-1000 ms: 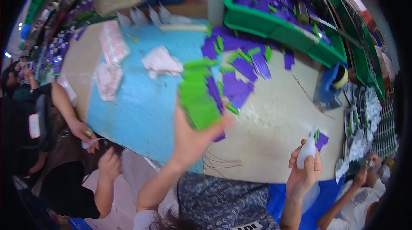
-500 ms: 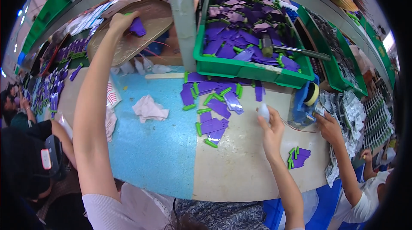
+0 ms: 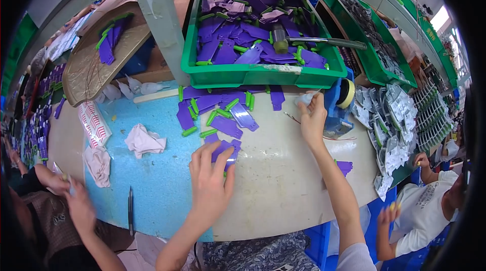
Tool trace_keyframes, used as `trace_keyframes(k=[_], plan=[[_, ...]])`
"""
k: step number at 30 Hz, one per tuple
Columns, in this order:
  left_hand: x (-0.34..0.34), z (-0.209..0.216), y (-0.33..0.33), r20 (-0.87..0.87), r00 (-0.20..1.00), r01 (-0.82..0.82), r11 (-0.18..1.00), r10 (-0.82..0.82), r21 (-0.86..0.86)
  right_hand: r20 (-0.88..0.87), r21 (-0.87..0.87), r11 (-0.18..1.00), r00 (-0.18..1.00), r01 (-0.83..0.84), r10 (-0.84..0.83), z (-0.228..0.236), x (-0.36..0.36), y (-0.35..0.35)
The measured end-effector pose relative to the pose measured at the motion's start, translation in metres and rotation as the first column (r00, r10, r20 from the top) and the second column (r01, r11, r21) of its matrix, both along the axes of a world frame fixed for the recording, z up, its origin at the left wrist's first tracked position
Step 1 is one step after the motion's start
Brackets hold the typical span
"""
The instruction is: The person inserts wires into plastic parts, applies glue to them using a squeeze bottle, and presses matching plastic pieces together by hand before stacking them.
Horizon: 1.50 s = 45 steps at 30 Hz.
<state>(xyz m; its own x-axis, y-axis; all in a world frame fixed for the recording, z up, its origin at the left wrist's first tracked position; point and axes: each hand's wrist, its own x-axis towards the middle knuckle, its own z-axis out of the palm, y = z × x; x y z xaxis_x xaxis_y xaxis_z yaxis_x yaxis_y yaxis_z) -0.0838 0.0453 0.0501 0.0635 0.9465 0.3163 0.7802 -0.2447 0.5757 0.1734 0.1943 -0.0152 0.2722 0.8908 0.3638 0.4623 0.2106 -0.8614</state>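
My left hand (image 3: 212,176) is over the near end of a loose pile of flat purple plastic pieces (image 3: 202,103) with green tube-like ends. Its fingers are curled onto one purple piece (image 3: 234,153), which they partly cover. At the right, my right hand (image 3: 315,116) is closed round a small white squeeze bottle (image 3: 305,99), tilted, beside a blue tape dispenser (image 3: 331,104). More purple pieces (image 3: 112,38) lie fanned on a brown tray (image 3: 83,76) at the upper left. A few others (image 3: 345,168) show past my right forearm.
A green bin (image 3: 263,76) heaped with purple pieces stands at the back, a metal-handled tool (image 3: 324,41) across it. White squeeze bottles (image 3: 134,86), a cloth (image 3: 145,141) and black tweezers (image 3: 130,210) are on the left. Silvery packets (image 3: 387,124) lie right. People work at both sides.
My left hand has come down from the tray to the purple pieces on the table. The right hand has moved toward the tape dispenser, tilting the bottle. Another person's hand has left the dispenser.
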Motion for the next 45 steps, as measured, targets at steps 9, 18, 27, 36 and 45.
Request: trace_keyframes(k=[9, 18, 27, 36, 45], plan=[[-0.053, -0.035, 0.01, -0.072, 0.865, -0.483, 0.862, 0.497, 0.153, -0.318, -0.164, 0.926, 0.906, -0.341, 0.278, 0.056, -0.02, -0.111], [-0.051, -0.013, 0.007, 0.961, -0.038, 0.111, 0.957, 0.274, -0.268, -0.38, -0.262, 0.648, 0.694, -0.715, 0.612, 0.069, -0.108, -0.155], [-0.038, -0.001, -0.005, 0.973, 0.122, 0.155, 0.964, 0.197, -0.214, -0.231, -0.367, 0.605, 0.699, -0.707, 0.677, 0.085, -0.11, -0.164], [-0.025, 0.018, -0.004, 0.882, 0.409, 0.322, 0.868, 0.233, -0.378, -0.301, -0.331, 0.673, 0.75, -0.661, 0.589, 0.061, -0.09, -0.173], [-0.129, -0.001, 0.051, 0.838, 0.524, -0.345, 0.938, 0.155, 0.042, -0.055, -0.196, 0.911, 0.932, -0.363, 0.359, 0.03, -0.041, -0.13]])
